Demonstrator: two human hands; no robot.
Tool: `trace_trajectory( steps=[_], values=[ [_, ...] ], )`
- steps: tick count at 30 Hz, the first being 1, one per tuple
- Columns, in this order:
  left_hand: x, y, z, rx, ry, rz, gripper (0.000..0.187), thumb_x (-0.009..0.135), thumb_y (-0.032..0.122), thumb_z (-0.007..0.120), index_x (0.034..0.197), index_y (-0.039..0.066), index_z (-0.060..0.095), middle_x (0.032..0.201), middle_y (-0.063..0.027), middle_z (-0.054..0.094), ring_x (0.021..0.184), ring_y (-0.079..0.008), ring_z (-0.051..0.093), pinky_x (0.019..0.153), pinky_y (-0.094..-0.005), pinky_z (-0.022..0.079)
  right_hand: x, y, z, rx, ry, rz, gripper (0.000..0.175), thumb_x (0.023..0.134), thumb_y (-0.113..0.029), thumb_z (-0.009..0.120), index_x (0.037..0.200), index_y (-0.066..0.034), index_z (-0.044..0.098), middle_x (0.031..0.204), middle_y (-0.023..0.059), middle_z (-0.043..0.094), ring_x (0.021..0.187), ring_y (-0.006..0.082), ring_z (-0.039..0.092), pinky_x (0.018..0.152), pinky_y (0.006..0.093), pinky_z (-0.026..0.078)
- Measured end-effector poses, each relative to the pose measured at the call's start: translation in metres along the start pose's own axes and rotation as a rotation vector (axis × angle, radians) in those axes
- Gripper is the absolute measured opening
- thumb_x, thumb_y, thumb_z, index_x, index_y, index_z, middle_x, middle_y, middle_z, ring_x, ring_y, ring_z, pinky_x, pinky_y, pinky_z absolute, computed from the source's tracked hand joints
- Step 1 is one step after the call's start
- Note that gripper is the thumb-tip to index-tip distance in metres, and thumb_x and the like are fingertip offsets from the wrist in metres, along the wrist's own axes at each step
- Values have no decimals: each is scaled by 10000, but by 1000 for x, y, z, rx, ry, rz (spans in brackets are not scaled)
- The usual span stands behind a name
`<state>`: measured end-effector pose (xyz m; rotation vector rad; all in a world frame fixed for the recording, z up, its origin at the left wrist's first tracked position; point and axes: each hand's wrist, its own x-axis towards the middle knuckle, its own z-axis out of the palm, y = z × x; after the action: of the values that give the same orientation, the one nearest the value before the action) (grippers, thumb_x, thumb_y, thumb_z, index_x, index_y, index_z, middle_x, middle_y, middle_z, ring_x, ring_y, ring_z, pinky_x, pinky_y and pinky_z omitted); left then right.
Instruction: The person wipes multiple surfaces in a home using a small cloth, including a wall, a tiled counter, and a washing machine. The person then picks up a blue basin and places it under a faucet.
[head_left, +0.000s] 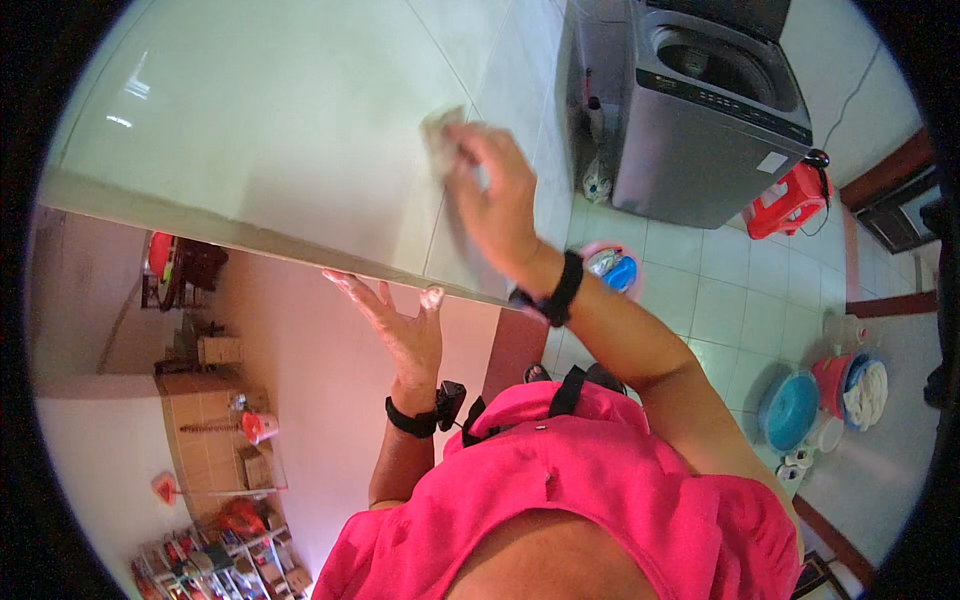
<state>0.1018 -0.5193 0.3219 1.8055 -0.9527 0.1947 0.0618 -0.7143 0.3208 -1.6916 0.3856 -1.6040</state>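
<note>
A pale tiled wall (300, 135) fills the upper left and ends in a light edge strip (247, 232). Against the tiles, near a grout line, my right hand (495, 195) holds a crumpled off-white cloth (442, 142), slightly blurred. My left hand (405, 322) is raised at the edge strip, its fingers spread and its fingertips touching or very near it. Whitish residue shows on those fingertips. Nothing is seen in the left hand. A black band sits on each wrist.
A grey top-loading washing machine (690, 135) with its lid up stands at the upper right. Near it are a red plastic container (787, 199) and a pink basin (640, 281) on the floor. A blue basin (787, 412) lies further right. A cluttered shelf (225, 555) is at lower left.
</note>
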Motion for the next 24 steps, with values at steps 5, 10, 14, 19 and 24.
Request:
trace_trajectory(
  steps=[5,10,14,19,24],
  values=[
    [-6,15,8,-24,56,-167,990,897,223,700,1581,134,-10,1603,-168,129,1452,-363,223,1126,-599,277,4,87,-3,-35,-18,690,300,868,-3,612,1168,1,617,885,85,652,800,174,610,769,308,506],
    [-8,17,13,-135,91,-189,870,919,152,641,1568,96,64,1556,-146,264,1389,-295,326,1129,-496,299,-26,58,-4,81,-37,324,309,857,-6,601,1167,-4,612,982,134,630,836,210,606,752,326,498],
    [-8,22,14,-174,59,-154,808,923,36,567,1563,75,76,1548,-151,280,1388,-267,324,1151,-449,264,21,77,5,92,-102,105,309,832,11,578,1139,-7,595,1040,175,617,909,329,586,813,399,495],
    [-17,16,13,-156,186,-294,801,931,64,581,1558,46,83,1552,-157,277,1390,-277,332,1147,-467,273,35,168,-4,-111,-74,786,279,893,-69,603,1170,-31,616,988,192,679,844,258,657,781,348,525],
    [-23,0,5,-15,163,-215,823,945,213,646,1543,21,114,1514,-167,337,1375,-290,357,1144,-480,279,-23,135,-6,-70,-50,421,269,879,-37,608,1147,-13,608,926,146,644,783,228,617,734,338,513]
  ],
)
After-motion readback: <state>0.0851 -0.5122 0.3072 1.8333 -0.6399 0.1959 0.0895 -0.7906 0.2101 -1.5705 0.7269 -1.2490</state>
